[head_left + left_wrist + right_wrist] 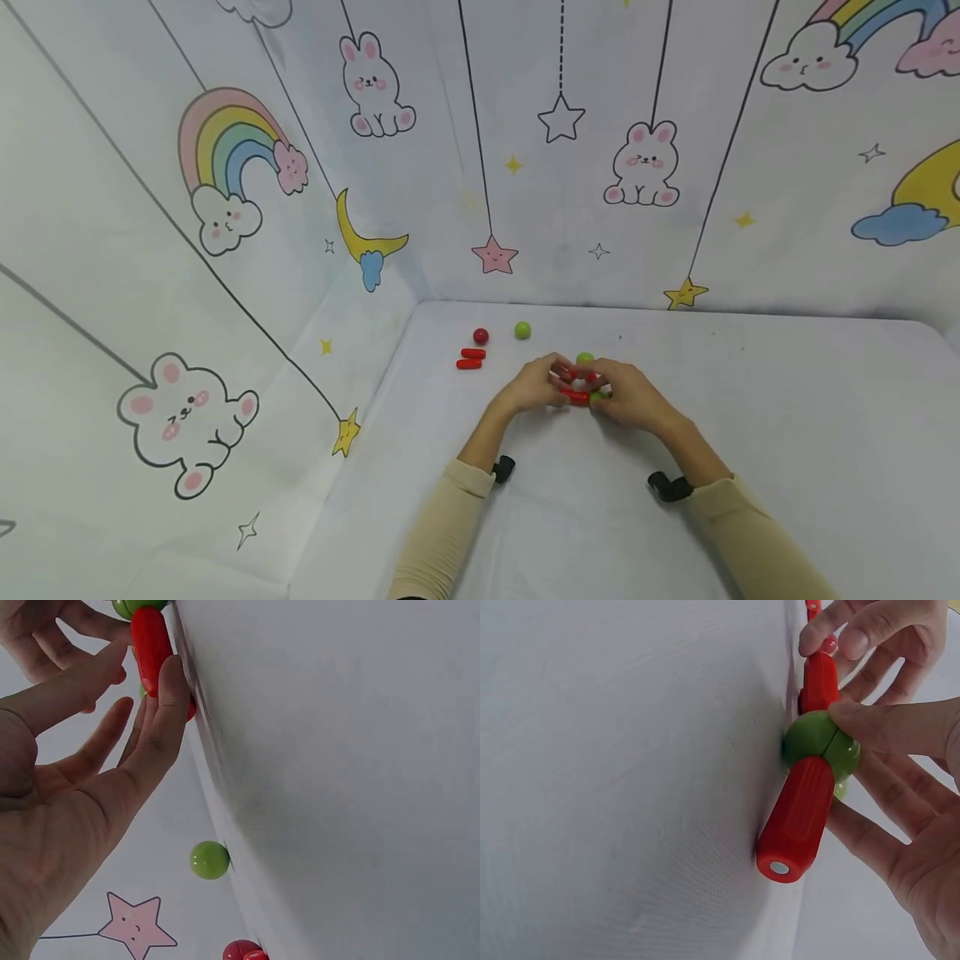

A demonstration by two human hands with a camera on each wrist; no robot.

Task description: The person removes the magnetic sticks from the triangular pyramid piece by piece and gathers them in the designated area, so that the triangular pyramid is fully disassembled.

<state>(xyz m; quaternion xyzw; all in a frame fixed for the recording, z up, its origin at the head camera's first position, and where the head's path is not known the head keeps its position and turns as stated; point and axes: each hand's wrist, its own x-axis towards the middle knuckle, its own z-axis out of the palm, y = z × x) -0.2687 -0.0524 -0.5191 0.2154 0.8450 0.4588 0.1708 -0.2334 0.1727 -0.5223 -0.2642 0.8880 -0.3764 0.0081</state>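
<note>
In the head view my left hand (536,387) and right hand (636,397) meet over a small group of red rods and green balls on the white table. The left thumb and forefinger pinch a red rod (152,646). My right thumb and fingers hold a green ball (810,739) at that rod's end. From the same ball another red rod (796,825) sticks out, its free end showing a pale round disc. Just beyond the hands lies a further green ball (585,357). Other red pieces between the hands are partly hidden by fingers.
To the left on the table (555,517) lie a red ball (481,336), a green ball (522,330) and two red rods, the upper rod (473,353) alongside the lower rod (469,364). A patterned cloth wall (450,167) stands behind and at the left.
</note>
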